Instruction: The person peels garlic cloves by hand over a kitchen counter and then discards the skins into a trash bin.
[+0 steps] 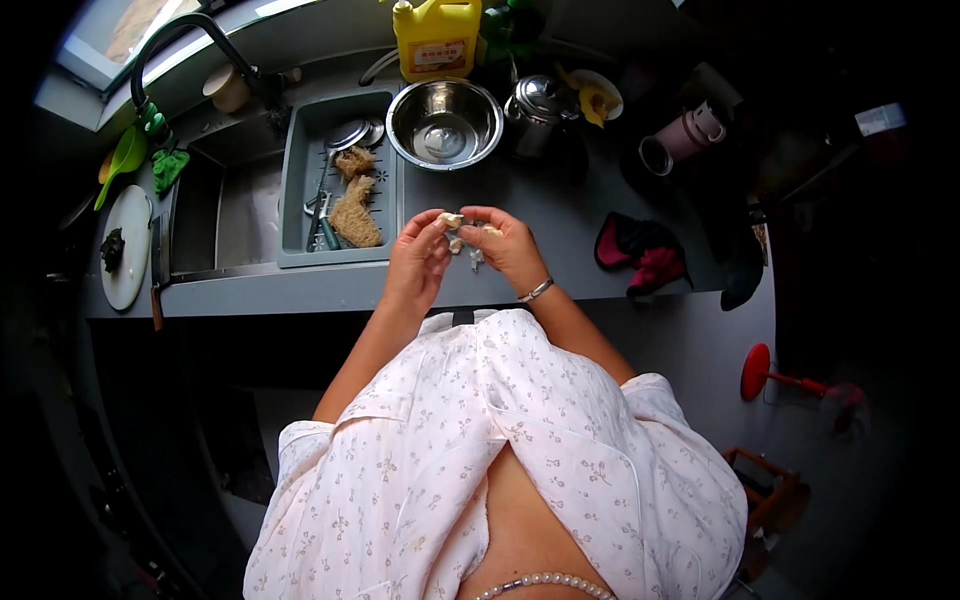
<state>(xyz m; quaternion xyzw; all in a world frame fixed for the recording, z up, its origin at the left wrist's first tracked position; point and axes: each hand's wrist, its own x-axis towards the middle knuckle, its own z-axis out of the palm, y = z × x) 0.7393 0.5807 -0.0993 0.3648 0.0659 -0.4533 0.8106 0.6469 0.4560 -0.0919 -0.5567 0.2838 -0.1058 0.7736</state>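
My left hand [416,258] pinches a small cream-white piece that looks like a garlic clove [450,221] above the counter's front edge. Fingers closed, my right hand [514,252] meets it from the other side, with another pale bit [490,230] showing at its fingertips. Just under my hands, a loose garlic clove [456,245] and some papery white peel [476,259] lie on the counter. A shiny steel bowl [444,152] stands behind them. The exact grip of the right fingers is partly hidden.
Left of my hands, a grey drain tray [292,215] holds brown scrubbers and utensils beside the sink [247,215]. A knife [158,260] and white board [130,280] lie farther left. Behind stand a yellow jug [437,30] and steel pot [540,105]; a dark-red cloth [640,255] lies right.
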